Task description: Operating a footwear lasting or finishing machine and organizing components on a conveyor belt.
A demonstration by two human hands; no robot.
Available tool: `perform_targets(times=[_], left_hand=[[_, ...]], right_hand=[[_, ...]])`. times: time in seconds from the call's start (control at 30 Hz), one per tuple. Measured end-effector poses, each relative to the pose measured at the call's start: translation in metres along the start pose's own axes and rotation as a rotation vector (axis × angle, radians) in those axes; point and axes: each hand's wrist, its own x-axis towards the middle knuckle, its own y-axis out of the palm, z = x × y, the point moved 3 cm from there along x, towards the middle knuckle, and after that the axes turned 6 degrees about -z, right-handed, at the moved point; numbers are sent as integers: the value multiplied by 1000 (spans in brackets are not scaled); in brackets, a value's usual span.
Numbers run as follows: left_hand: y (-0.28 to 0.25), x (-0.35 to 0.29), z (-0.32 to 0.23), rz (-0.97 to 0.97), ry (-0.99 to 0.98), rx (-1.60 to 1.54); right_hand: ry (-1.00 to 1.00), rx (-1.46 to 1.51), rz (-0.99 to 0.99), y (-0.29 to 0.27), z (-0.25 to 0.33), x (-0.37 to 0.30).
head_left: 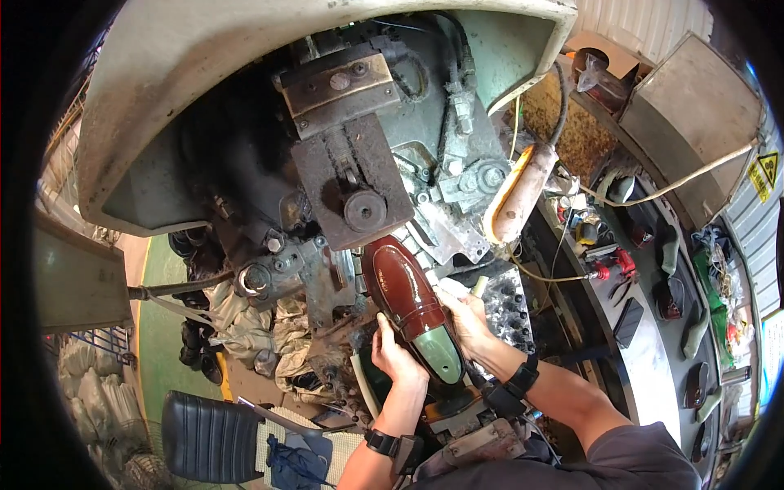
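Note:
A glossy dark red-brown shoe upper is stretched over a green shoe last, its toe pointing away from me under the machine's head. My left hand grips the upper's left side, thumb and fingers against the leather. My right hand is closed round the right side near the last's heel end; some of its fingers are hidden behind the shoe. Just above the toe hangs a dark metal press block with a round knob. Metal plates of the machine lie close beside the toe.
The machine's pale hood arches overhead. To the right hangs a lamp on a cable, beyond it a rack with shoes, lasts and a dark phone. A black chair stands at lower left, near cloth bundles.

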Motion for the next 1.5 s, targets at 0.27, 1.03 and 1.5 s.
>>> perform_targets(times=[0.27, 1.03, 1.5], left_hand=[[-2, 2, 2, 43, -147, -100], [22, -47, 6, 211, 119, 318], [-96, 6, 14, 552, 536, 1550]], right_hand=[[0, -125, -60, 5, 8, -12], [90, -339, -46, -16, -5, -45], [253, -463, 110, -16, 7, -67]])
